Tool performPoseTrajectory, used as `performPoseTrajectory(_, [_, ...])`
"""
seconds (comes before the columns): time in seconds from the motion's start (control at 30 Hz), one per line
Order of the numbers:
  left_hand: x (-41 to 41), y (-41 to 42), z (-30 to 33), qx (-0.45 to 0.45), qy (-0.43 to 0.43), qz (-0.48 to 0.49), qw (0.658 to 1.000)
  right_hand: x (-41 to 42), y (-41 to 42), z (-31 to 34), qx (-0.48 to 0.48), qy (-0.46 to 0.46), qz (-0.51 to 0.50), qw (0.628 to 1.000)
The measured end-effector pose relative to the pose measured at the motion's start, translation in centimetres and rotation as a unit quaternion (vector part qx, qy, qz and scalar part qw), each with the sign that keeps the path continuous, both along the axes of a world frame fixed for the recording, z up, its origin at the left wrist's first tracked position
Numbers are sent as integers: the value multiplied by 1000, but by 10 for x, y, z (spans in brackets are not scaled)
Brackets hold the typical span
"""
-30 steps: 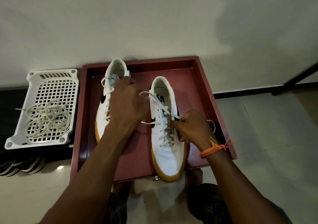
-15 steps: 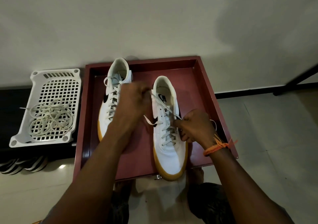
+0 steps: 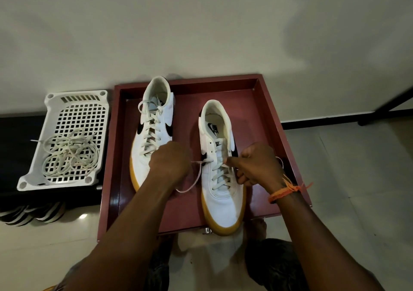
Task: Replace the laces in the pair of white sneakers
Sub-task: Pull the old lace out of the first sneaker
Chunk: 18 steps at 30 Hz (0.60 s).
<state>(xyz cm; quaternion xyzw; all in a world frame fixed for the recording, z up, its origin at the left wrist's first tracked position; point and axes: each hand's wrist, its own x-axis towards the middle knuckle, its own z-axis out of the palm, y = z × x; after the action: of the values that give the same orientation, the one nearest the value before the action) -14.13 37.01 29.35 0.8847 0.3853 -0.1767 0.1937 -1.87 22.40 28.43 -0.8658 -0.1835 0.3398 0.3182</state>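
Two white sneakers with tan soles stand in a dark red tray (image 3: 272, 111). The left sneaker (image 3: 156, 120) is laced to the top. The right sneaker (image 3: 221, 199) is laced only over its lower eyelets; its upper eyelets are bare. My left hand (image 3: 171, 162) grips one end of the white lace (image 3: 196, 179), which runs out of a left eyelet and loops down over the tray. My right hand (image 3: 257, 166) pinches the lace's other end at the shoe's right side, with an orange thread band on the wrist.
A white plastic basket (image 3: 76, 102) left of the tray holds a tangle of loose off-white laces (image 3: 70, 156). Striped shoes (image 3: 29, 214) lie below it on the floor. A dark bar (image 3: 384, 109) crosses the floor at far right. A wall rises behind.
Both hands have come down the right sneaker toward me. The lace end that ran up across the tongue now hangs slack from a lower left eyelet, leaving the upper eyelets bare.
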Motion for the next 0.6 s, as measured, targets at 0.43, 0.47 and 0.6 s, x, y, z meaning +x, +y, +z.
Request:
performPoseTrajectory(0.43, [32,-23,-8,-32,-188,-146,971,28,-8,-2,132,-254,181,941])
performPoseTrajectory(0.47, [34,-25,-11,-35,-196,-130,971,25,-5,-5,125,-258,226,931])
performPoseTrajectory(0.6, [37,-24,-8,-74,-204,-67,974,19,0,-8,120,-268,269,917])
